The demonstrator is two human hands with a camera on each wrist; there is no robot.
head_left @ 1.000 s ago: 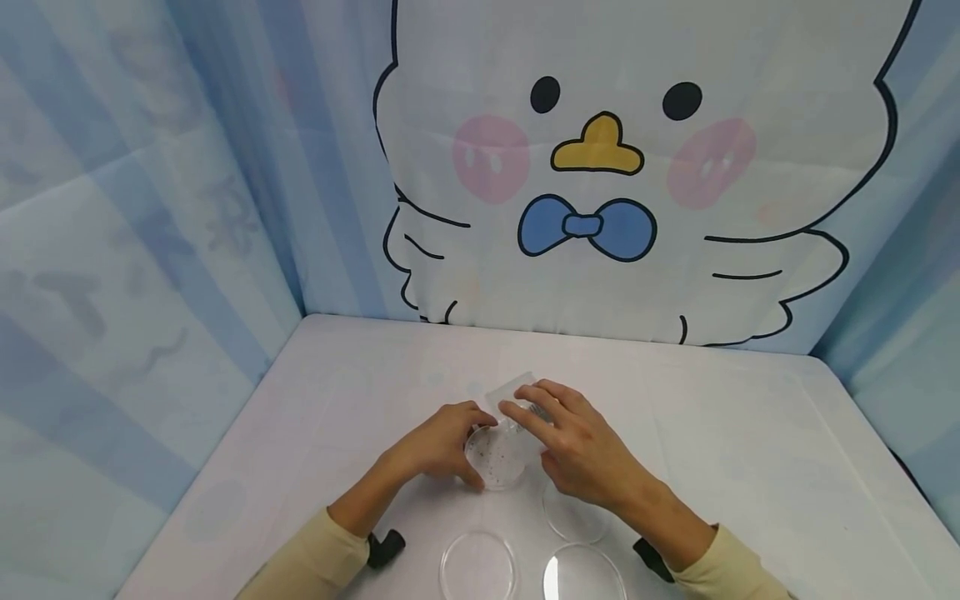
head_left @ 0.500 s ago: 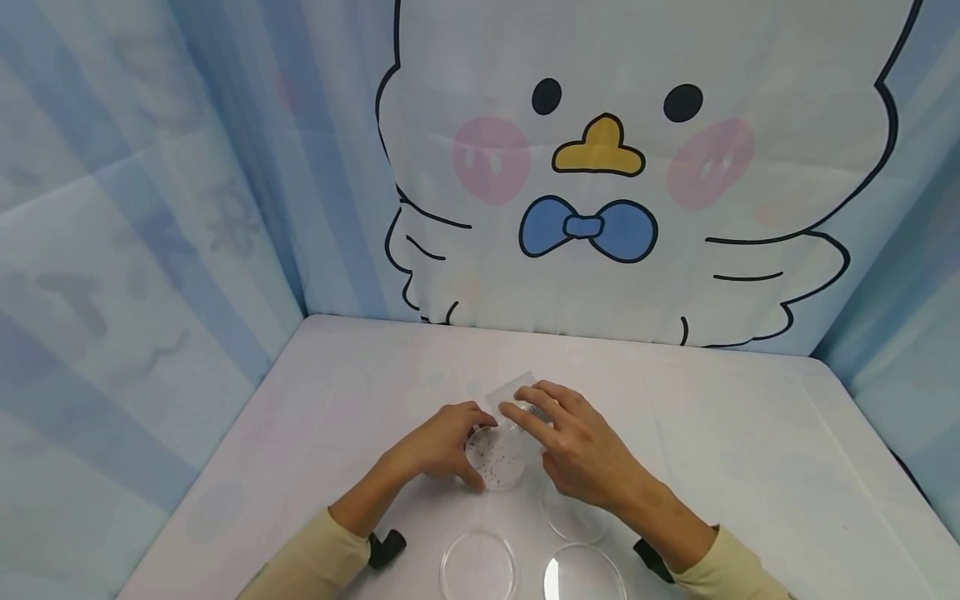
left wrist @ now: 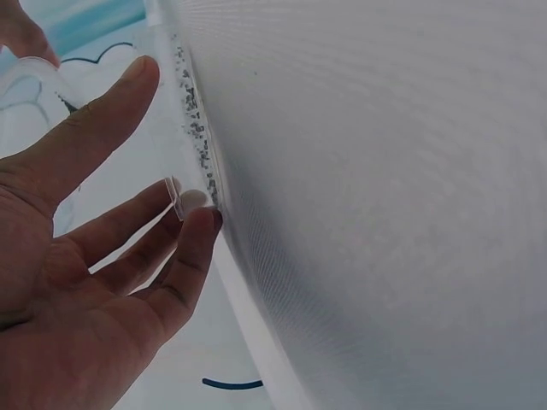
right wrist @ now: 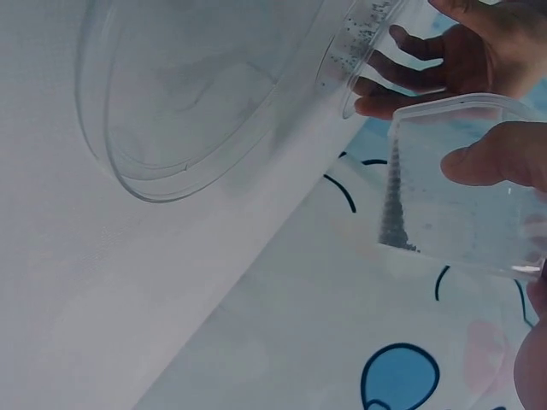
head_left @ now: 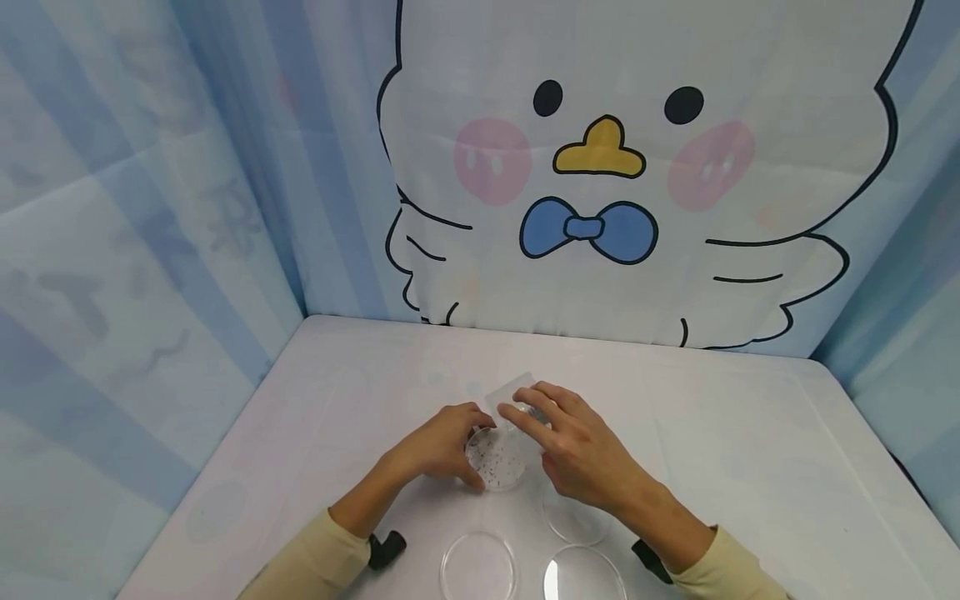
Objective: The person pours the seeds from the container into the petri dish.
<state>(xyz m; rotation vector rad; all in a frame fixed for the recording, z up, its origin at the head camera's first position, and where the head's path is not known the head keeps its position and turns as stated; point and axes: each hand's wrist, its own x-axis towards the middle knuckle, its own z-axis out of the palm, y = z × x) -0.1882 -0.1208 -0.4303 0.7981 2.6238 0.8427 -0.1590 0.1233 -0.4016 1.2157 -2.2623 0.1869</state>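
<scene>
Seed-speckled dish [head_left: 496, 459] steadied by the left hand [head_left: 438, 448]'s curled grip; right hand [head_left: 581, 454] pinches a tilted clear box [right wrist: 466, 184] holding dark seeds.

I count four round clear petri dishes on the table: one speckled with dark seeds [head_left: 496, 459], and three empty, at near left [head_left: 478, 566], near right [head_left: 584, 574] and under my right wrist [head_left: 573, 518]. One square clear container [head_left: 511, 392]. Two hands, left [head_left: 438, 446] and right [head_left: 581, 450]. Two black wrist cameras, [head_left: 386, 548] and [head_left: 649, 560].
</scene>
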